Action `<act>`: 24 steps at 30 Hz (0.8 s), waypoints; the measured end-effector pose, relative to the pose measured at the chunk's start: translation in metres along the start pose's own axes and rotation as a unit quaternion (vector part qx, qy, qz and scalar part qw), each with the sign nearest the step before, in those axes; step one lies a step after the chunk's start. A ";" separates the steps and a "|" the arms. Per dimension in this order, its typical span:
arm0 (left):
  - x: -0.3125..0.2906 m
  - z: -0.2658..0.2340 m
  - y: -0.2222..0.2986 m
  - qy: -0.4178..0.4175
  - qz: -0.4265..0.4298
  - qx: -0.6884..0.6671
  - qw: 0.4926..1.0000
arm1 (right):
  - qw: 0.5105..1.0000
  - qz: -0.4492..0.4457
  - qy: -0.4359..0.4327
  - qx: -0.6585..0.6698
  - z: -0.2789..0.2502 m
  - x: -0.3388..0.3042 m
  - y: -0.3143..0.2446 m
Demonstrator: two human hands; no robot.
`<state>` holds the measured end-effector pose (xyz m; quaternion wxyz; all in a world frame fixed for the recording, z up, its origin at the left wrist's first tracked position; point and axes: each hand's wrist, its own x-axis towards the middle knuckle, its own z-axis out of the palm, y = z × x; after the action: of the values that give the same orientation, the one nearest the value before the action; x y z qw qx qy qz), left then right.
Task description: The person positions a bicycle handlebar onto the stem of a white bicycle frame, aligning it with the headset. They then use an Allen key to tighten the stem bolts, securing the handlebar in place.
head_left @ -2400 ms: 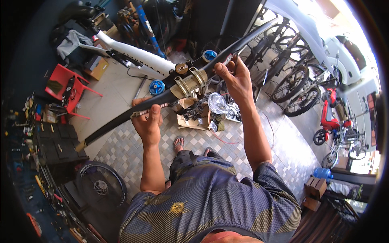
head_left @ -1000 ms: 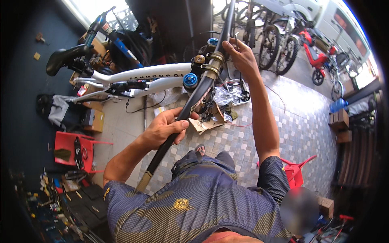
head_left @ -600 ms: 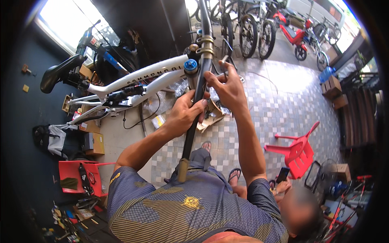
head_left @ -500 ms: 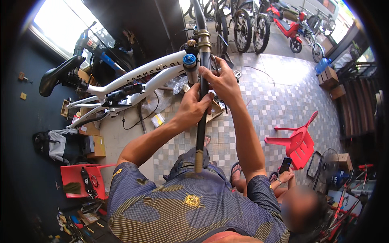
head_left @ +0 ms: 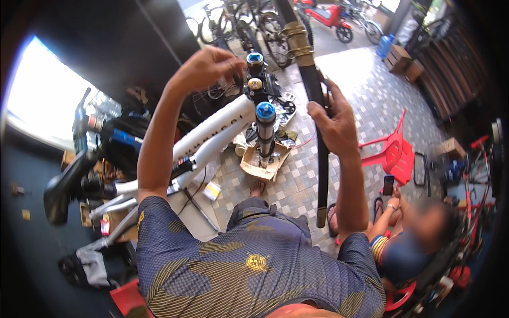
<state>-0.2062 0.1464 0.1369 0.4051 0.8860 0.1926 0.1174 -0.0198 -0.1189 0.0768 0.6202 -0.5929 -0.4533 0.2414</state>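
Our right hand [head_left: 338,122] grips the black handlebar [head_left: 310,79] right of the blue-capped fork [head_left: 265,130], while our left hand [head_left: 209,68], fingers bent, hovers at the fork's left, empty or not we cannot tell.

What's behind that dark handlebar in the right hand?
Tiled floor shows on both sides of the handlebar, with a bicycle wheel near its upper end. Whatever is directly behind it is covered.
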 end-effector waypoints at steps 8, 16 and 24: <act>0.123 0.016 -0.093 -0.086 0.203 -0.010 0.975 | 0.978 -0.015 0.138 -0.158 -0.003 0.001 -0.006; 0.109 0.019 -0.091 -0.198 0.150 -0.188 0.950 | 0.937 0.077 0.201 -0.275 -0.008 -0.016 -0.009; 0.094 0.009 -0.121 -0.134 0.197 -0.175 0.955 | 0.898 0.092 0.143 -0.406 0.003 0.003 -0.049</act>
<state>-0.1482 0.2530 0.0437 0.5449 0.8290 -0.0654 0.1075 -0.0322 -0.1233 0.1238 0.3587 -0.8604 -0.3620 0.0049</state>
